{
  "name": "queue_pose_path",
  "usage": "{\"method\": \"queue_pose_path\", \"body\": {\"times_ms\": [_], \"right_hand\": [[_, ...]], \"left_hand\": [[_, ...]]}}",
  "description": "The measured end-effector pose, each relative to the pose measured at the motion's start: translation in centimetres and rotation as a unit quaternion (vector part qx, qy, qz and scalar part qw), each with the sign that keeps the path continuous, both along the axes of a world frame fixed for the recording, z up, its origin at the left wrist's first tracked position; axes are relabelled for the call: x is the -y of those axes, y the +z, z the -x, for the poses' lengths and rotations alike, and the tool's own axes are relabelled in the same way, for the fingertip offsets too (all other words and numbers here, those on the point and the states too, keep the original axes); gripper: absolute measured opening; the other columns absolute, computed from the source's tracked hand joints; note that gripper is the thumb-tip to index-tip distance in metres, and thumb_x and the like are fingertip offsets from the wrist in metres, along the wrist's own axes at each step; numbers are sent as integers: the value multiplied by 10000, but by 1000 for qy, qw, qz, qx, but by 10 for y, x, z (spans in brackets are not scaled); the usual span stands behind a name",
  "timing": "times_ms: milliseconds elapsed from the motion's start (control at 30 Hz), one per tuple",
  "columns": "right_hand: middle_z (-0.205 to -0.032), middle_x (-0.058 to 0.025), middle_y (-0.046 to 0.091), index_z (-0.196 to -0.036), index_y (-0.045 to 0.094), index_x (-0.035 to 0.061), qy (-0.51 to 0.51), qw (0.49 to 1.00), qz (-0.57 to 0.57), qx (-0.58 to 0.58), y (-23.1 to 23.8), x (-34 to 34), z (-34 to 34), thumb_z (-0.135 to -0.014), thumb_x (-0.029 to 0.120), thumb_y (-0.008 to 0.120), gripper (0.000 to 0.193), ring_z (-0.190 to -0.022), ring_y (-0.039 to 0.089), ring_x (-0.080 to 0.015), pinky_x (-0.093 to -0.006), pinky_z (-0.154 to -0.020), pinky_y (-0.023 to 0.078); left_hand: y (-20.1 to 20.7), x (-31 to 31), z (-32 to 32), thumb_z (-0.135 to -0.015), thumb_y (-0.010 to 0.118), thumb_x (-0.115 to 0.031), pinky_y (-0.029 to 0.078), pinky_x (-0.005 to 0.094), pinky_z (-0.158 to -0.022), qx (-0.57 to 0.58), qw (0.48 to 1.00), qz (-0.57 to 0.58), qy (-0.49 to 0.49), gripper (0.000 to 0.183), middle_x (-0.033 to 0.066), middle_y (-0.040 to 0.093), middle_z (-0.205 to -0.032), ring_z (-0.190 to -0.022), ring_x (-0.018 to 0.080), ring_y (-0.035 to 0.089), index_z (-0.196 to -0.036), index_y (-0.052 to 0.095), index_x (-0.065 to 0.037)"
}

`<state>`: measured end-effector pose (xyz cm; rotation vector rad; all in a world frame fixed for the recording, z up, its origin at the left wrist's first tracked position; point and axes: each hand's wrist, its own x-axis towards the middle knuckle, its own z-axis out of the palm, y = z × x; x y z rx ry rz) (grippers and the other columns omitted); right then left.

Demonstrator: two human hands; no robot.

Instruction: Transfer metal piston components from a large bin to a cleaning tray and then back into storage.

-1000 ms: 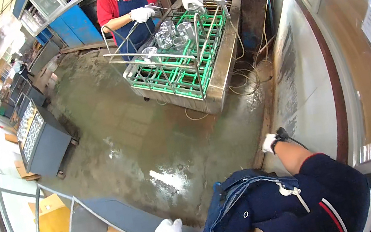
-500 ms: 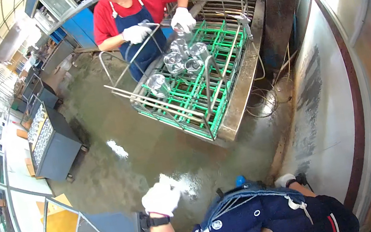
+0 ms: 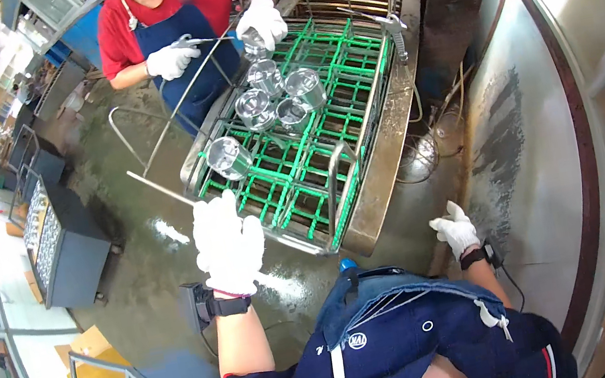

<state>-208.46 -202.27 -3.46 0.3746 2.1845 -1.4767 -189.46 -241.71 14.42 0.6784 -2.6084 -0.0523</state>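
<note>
My left hand [image 3: 229, 238], in a white glove, reaches forward with fingers stretched out at the near left corner of a wire rack. Its fingertips overlap the end of a metal rail; whether they touch it I cannot tell. My right hand [image 3: 456, 231], also gloved, hangs low at the right, fingers apart and holding nothing. The rack [image 3: 295, 190] has green-coated bars and raised metal handles. Several clear glass vessels stand on it, among them one glass [image 3: 229, 158] nearest my left hand and another glass [image 3: 305, 89] farther in.
Across the rack a co-worker in a blue apron [image 3: 189, 27] grips a glass with one gloved hand. A spray gun [image 3: 393, 27] sits at the metal bench edge [image 3: 386, 182]. A hose loops on the wet floor. A grey cart [image 3: 74, 249] stands left, a wall right.
My left hand has risen forward to the rack's near corner. My right hand has swung out from beside my body. The rack appears closer, and the co-worker's hand has moved down to a glass.
</note>
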Motion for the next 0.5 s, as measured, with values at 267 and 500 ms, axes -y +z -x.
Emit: {"method": "queue_pose_path", "body": {"times_ms": [267, 500], "right_hand": [[-1321, -210, 588, -1511, 332, -8, 45, 979, 78, -181, 104, 66, 134, -728, 240, 852, 972, -1121, 618, -238, -340, -929, 515], [-1509, -261, 416, -1542, 253, -4, 115, 948, -1, -298, 144, 155, 264, -691, 330, 859, 1096, -1402, 422, -323, -375, -1145, 338]], "left_hand": [[7, 1, 47, -768, 731, -355, 430, 463, -610, 29, 993, -77, -79, 293, 93, 584, -615, -647, 315, 571, -621, 623, -126], [11, 0, 43, -763, 727, -362, 466, 452, -631, 34, 995, -88, -26, 238, 88, 629, -669, -675, 303, 600, -694, 688, -138]]}}
